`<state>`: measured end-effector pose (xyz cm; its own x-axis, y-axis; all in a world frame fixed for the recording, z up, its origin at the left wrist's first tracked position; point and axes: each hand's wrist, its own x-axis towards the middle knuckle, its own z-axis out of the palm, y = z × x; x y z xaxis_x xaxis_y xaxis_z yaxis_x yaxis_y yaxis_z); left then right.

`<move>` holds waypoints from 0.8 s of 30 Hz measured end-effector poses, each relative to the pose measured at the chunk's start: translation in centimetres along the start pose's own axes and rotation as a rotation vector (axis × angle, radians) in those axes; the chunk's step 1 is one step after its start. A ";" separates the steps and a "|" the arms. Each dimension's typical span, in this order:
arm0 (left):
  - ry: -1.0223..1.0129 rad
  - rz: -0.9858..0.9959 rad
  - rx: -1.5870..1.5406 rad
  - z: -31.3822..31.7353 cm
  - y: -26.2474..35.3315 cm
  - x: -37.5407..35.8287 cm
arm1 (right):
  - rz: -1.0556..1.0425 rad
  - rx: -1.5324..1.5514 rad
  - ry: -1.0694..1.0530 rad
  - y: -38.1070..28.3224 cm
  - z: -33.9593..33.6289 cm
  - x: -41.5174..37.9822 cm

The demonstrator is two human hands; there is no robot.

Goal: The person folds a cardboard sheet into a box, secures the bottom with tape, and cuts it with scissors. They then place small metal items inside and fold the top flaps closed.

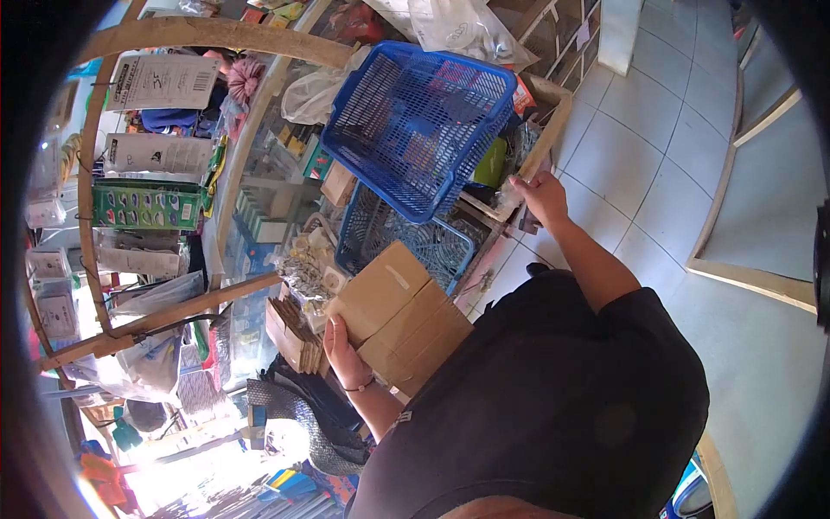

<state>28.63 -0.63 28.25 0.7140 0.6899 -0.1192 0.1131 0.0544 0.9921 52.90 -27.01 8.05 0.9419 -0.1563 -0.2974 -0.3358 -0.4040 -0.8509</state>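
While the left hand [344, 348] grips a cardboard box [398, 316] against the body, the right hand [540, 195] reaches the wooden crate [553, 117]. Its fingers pinch something small beside the blue basket [415, 125].

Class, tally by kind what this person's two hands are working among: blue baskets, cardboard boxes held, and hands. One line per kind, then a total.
Blue baskets: 2, an upper basket and a lower basket
Cardboard boxes held: 2, a top box and a bottom box
Hands: 2, the left hand under the boxes and the right hand at the crate
Total: 6
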 end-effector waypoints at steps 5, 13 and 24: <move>-0.061 0.008 -0.002 1.4 0.5 0.9 | -0.095 -0.003 -0.044 1.2 1.7 2.0; -0.025 0.005 -0.126 3.2 0.4 2.5 | -0.069 0.071 -0.197 4.7 1.3 3.1; -0.059 0.086 -0.146 2.8 0.0 2.0 | -0.490 0.310 -0.167 -6.3 -4.7 -8.3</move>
<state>32.04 -1.28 27.89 0.7565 0.6533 -0.0319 -0.0480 0.1041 0.9934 47.18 -27.44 17.95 0.9837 0.1351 0.1186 0.1336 -0.1077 -0.9852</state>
